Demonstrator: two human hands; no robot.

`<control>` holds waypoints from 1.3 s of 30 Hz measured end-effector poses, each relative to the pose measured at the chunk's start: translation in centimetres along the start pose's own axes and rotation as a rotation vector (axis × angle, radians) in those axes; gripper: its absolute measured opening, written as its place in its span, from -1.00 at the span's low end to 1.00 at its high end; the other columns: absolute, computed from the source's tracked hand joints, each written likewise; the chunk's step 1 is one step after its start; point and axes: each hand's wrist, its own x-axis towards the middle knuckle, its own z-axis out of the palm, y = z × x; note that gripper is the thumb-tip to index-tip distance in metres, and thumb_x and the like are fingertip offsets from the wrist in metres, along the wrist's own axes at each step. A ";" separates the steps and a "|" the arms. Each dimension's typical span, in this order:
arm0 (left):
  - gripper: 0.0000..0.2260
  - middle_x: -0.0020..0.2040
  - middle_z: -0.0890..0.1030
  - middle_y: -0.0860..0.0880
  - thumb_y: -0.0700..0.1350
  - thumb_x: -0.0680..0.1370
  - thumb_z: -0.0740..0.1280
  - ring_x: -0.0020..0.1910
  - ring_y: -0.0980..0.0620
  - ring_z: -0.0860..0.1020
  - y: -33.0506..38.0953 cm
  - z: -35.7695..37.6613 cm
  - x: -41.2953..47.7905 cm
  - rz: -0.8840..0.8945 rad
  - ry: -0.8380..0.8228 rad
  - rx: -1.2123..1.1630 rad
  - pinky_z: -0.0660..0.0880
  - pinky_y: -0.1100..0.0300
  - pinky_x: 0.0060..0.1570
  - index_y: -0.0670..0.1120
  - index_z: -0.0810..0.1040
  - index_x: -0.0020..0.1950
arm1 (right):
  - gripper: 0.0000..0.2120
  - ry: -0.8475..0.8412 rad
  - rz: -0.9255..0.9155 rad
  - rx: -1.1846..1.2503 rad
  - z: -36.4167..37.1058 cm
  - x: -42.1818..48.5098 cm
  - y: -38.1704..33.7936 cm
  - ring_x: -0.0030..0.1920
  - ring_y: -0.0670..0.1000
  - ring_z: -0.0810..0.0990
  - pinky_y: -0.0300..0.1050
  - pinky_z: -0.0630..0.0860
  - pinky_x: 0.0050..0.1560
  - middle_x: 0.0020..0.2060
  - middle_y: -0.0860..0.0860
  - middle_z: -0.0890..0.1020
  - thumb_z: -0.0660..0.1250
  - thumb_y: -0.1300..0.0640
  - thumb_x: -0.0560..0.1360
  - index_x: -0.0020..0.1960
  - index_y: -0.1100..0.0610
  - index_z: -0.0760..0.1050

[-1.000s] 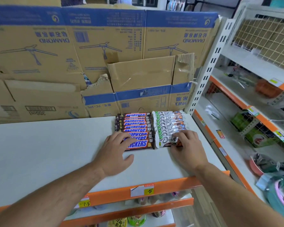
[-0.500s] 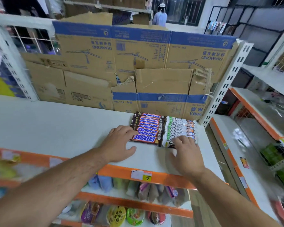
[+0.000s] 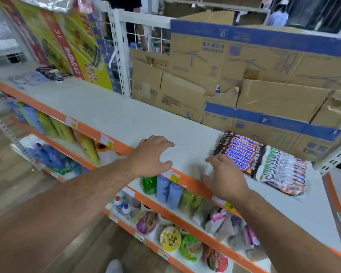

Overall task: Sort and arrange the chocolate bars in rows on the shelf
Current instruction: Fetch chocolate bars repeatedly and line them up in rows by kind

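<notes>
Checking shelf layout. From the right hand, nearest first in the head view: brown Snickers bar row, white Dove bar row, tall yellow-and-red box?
1. Brown Snickers bar row, beside the right hand's fingertips.
2. White Dove bar row, right of the Snickers.
3. Tall yellow-and-red box, far left, at the back.

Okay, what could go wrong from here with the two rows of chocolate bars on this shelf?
1. The right hand is right at the near end of the Snickers row; a careless sweep could push its overlapping bars askew.
2. The Dove row sits flush beside it, so a shove may shift both.
3. The bars sit off to the view's right, so the hand may move unwatched.
</notes>
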 end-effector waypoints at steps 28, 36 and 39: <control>-0.42 0.35 0.42 0.07 0.26 0.44 0.17 0.36 0.04 0.34 -49.7 -16.1 -8.4 -0.302 0.191 0.024 0.29 0.02 0.36 0.09 0.36 0.43 | -0.54 -0.149 -0.310 0.013 14.0 30.8 -46.8 0.27 0.06 0.41 0.02 0.42 0.23 0.24 -0.01 0.45 0.28 -0.14 0.48 0.34 -0.03 0.40; -0.46 0.26 0.47 0.06 0.20 0.46 0.28 0.28 0.02 0.37 -63.6 -18.8 -3.9 -0.376 0.157 0.081 0.30 0.10 0.28 0.05 0.40 0.41 | -0.53 -0.205 -0.411 0.066 19.7 45.5 -55.4 0.28 0.04 0.40 -0.02 0.40 0.24 0.25 -0.02 0.43 0.29 -0.11 0.46 0.33 -0.03 0.39; -0.47 0.24 0.48 0.05 0.17 0.45 0.28 0.26 0.01 0.38 -67.9 -20.4 -1.1 -0.376 0.147 0.088 0.35 0.09 0.23 0.05 0.42 0.39 | -0.53 -0.244 -0.408 0.066 20.9 50.8 -58.1 0.29 0.03 0.38 -0.05 0.39 0.24 0.28 -0.03 0.41 0.27 -0.12 0.47 0.35 -0.03 0.37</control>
